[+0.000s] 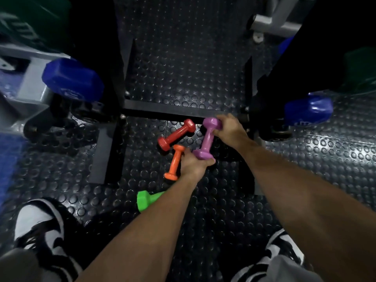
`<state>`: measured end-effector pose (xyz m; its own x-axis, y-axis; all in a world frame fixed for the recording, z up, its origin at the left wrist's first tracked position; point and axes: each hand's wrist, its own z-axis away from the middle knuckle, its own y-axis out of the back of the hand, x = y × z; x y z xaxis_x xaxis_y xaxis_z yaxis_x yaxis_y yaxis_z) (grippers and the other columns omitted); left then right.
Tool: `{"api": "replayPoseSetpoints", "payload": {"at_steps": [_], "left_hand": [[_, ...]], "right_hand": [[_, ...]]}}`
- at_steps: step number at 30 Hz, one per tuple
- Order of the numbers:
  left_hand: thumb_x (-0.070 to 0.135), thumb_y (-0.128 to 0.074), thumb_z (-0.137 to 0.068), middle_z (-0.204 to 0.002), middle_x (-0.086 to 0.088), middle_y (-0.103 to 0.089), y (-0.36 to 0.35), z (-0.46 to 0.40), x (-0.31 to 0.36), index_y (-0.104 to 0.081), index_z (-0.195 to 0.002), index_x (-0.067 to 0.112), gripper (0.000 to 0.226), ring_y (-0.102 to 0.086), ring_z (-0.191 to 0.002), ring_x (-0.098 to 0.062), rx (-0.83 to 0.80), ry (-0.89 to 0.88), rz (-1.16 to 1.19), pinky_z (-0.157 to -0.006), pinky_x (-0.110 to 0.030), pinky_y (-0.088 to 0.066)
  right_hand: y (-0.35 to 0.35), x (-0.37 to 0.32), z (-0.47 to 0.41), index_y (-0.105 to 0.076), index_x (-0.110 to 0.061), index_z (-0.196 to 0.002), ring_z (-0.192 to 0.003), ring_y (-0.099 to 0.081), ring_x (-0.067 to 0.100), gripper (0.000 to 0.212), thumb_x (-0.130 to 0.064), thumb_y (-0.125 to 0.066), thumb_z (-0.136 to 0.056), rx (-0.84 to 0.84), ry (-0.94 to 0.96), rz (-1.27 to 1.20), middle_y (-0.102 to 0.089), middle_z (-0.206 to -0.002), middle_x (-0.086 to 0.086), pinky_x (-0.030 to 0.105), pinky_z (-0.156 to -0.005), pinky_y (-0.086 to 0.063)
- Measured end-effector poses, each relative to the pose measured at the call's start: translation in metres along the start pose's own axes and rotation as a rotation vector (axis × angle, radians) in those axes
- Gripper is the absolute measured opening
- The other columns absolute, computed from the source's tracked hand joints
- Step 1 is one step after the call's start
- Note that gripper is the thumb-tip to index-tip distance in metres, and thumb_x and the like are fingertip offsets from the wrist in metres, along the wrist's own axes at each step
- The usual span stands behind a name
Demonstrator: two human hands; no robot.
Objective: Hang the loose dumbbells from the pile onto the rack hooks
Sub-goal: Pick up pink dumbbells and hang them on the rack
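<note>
Both bare forearms reach down, left hand (194,162) and right hand (228,127) each closed on opposite ends of purple dumbbell (207,139), orange dumbbell (176,162) just left.

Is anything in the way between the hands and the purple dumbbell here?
Nothing visible. The right hand already grips the purple dumbbell's far head and the left hand its near head. The red dumbbell and orange dumbbell lie beside it on the left. No rack hooks are in view.
</note>
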<state>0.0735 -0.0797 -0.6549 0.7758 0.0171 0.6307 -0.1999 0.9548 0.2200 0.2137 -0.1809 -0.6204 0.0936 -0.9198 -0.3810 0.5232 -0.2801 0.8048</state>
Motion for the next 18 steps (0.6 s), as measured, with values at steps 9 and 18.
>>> {"api": "replayPoseSetpoints", "payload": {"at_steps": [9,18], "left_hand": [[0.047,-0.087,-0.075,-0.123,-0.008,-0.051,-0.007,-0.01,0.005,-0.051,-0.126,0.01,0.072,-0.062,-0.101,-0.028,0.07,-0.181,-0.356,-0.081,-0.041,-0.055],[0.031,-0.09,-0.071,-0.092,0.008,-0.064,0.033,0.013,0.006,-0.064,-0.11,0.019,0.048,-0.062,-0.083,-0.012,-0.075,-0.321,-0.215,-0.072,-0.026,-0.047]], "right_hand": [[-0.006,0.003,-0.02,-0.066,-0.012,-0.113,-0.102,-0.062,0.025,0.032,-0.022,-0.08,-0.087,0.063,-0.022,-0.062,-0.061,-0.114,0.01,0.032,-0.086,-0.047],[0.015,0.005,0.02,-0.054,-0.019,-0.097,-0.069,-0.054,0.006,0.021,-0.023,-0.074,-0.091,0.056,-0.022,-0.13,-0.059,-0.083,-0.004,0.015,-0.057,-0.032]]}}
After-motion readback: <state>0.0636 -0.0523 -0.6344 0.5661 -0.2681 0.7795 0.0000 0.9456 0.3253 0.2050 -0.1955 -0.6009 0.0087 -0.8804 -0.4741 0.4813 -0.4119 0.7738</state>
